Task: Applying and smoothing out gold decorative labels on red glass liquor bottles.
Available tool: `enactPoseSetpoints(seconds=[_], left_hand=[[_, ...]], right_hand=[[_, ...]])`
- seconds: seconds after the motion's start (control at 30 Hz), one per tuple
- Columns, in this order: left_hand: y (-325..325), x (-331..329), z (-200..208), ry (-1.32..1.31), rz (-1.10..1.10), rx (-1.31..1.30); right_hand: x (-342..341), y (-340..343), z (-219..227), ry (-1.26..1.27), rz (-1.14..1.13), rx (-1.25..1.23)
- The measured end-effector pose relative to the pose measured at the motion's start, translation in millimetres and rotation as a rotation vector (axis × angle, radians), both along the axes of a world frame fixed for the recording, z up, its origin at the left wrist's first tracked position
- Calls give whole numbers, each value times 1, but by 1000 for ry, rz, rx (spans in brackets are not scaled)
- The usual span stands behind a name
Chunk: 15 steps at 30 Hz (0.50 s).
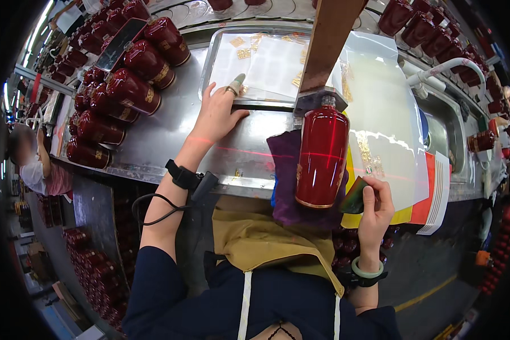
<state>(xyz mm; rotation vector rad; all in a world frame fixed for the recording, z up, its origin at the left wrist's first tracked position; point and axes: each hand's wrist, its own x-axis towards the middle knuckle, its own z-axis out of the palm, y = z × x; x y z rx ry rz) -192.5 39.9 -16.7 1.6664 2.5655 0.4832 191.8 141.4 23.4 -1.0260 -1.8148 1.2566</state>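
Note:
My left hand reaches over the near rim of a metal tray. Its fingers are apart, a greenish cover sits on the pointing finger, and nothing is held. Inside the tray are white sheets with small gold decals. My right hand pinches a dark green flat scraper beside a glossy red bottle. The bottle lies on a purple cloth, its neck against a block on a wooden post. Gold decals lie on a translucent sheet at the right.
Several red bottles stand grouped at the left of the metal bench, a phone resting on them. At the right is a sink with a white pipe. A person is at the far left.

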Motion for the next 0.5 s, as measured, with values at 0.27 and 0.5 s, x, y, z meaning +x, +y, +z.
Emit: enactPoseSetpoints(seconds=[0.27, 0.5], left_hand=[[4, 6, 4, -127, 38, 405], [12, 111, 71, -159, -44, 674]], right_hand=[[-2, -2, 4, 20, -31, -49], [-5, 6, 6, 213, -32, -268]])
